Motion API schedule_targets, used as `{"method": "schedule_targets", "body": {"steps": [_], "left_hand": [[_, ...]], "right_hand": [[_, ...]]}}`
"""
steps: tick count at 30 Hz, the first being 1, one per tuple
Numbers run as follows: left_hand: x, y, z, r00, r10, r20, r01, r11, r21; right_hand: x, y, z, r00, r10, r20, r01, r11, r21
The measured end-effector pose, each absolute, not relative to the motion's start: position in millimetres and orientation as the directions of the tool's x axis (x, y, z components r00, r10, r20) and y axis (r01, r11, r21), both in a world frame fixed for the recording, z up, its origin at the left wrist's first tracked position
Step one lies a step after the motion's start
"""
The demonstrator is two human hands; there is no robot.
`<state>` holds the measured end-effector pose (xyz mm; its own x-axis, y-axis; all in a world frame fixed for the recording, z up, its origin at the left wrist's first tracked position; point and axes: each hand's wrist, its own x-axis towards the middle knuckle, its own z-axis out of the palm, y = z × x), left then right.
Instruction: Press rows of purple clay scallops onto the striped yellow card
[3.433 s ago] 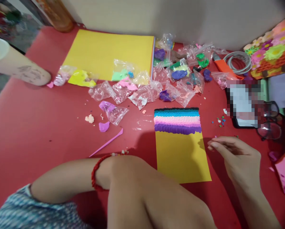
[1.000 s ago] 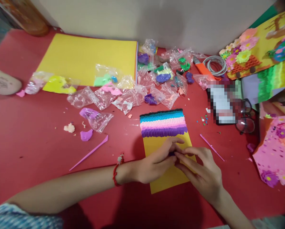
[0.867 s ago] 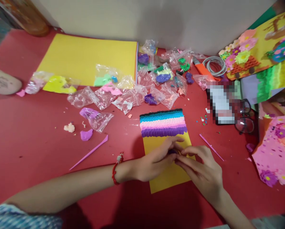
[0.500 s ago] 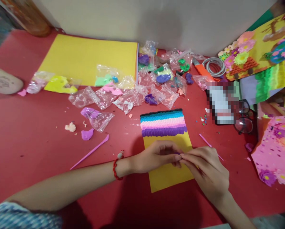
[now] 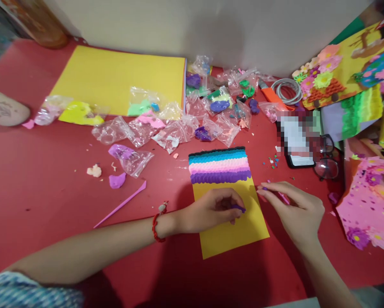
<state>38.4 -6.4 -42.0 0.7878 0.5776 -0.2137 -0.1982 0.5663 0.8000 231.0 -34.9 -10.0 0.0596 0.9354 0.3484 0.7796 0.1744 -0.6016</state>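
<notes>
My left hand (image 5: pixel 219 207) is closed around a lump of purple clay (image 5: pixel 238 208) above the yellow card (image 5: pixel 230 239). Right of the card, my right hand (image 5: pixel 296 209) pinches a tiny bit of purple clay between thumb and fingertips. Rows of overlapping clay dabs (image 5: pixel 219 164) cover the card's upper part, running from black through blue, white and pink to purple. A pink modelling tool (image 5: pixel 284 198) lies partly hidden behind my right hand. Another pink tool (image 5: pixel 121 204) rests on the table left of the card.
Small plastic bags of coloured clay (image 5: pixel 203 133) spread along the back. Behind them lies a large yellow sheet (image 5: pixel 121 79). A phone (image 5: pixel 297 145), glasses (image 5: pixel 326 167), an orange cutter (image 5: pixel 272 95) and clay-decorated pictures (image 5: pixel 367 201) stand at the right. A bottle (image 5: pixel 37 23) is back left.
My right hand has moved right, away from my left hand, with a small bit of purple clay in its fingertips. My left hand stays over the card, its purple lump now more visible.
</notes>
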Motion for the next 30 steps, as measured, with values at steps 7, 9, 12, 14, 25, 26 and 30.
{"method": "schedule_targets", "body": {"steps": [7, 9, 12, 14, 25, 26, 30], "left_hand": [[38, -7, -43, 0.789, 0.575, -0.217, -0.158, 0.531, 0.833], [38, -6, -43, 0.79, 0.578, -0.204, -0.169, 0.526, 0.833], [39, -7, -44, 0.79, 0.58, -0.201, -0.174, 0.526, 0.832], [39, -7, -45, 0.789, 0.58, -0.203, -0.171, 0.525, 0.834], [38, -7, -46, 0.794, 0.576, -0.194, -0.16, 0.506, 0.848], [38, -7, -46, 0.793, 0.576, -0.196, -0.155, 0.502, 0.851], [37, -7, -46, 0.79, 0.579, -0.203, -0.14, 0.492, 0.859]], "right_hand": [[235, -21, -17, -0.034, 0.963, 0.266, 0.784, 0.191, -0.591], [236, -18, -19, -0.005, 0.959, 0.284, 0.795, 0.175, -0.58], [237, -16, -21, -0.085, 0.955, 0.283, 0.802, 0.234, -0.549], [237, -15, -22, -0.154, 0.947, 0.283, 0.802, 0.288, -0.524], [234, -10, -26, -0.18, 0.918, 0.354, 0.83, 0.334, -0.447], [234, -10, -27, -0.172, 0.915, 0.365, 0.836, 0.331, -0.437], [234, -10, -29, -0.241, 0.895, 0.375, 0.852, 0.38, -0.36]]}}
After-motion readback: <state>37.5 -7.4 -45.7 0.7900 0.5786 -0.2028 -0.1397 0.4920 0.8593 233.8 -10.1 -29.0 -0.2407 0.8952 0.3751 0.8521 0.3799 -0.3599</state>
